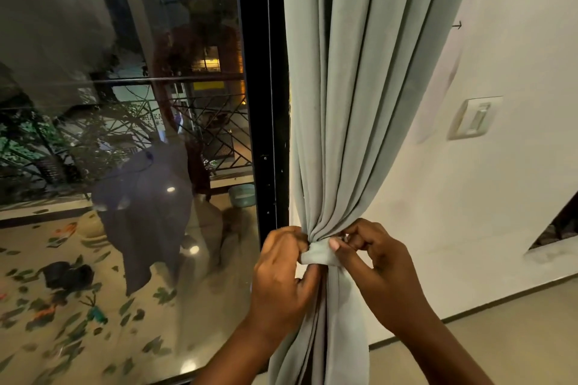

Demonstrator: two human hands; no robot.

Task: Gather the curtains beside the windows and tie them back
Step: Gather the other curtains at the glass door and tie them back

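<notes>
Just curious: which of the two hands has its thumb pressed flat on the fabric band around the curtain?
The right hand; its thumbnail faces us on the tie band. The left hand shows only curled fingers.

Both forearms are reaching up from the bottom edge, bare, converging toward the middle. The left hand [281, 272] is curling its fingers inward, knuckles facing the camera, pinching the tie [317, 255] from the left side. The right hand [372, 256] is bending at the wrist, its thumb pressing flat on the tie's right end while its fingers are folding above it. The two hands are nearly touching.
</notes>
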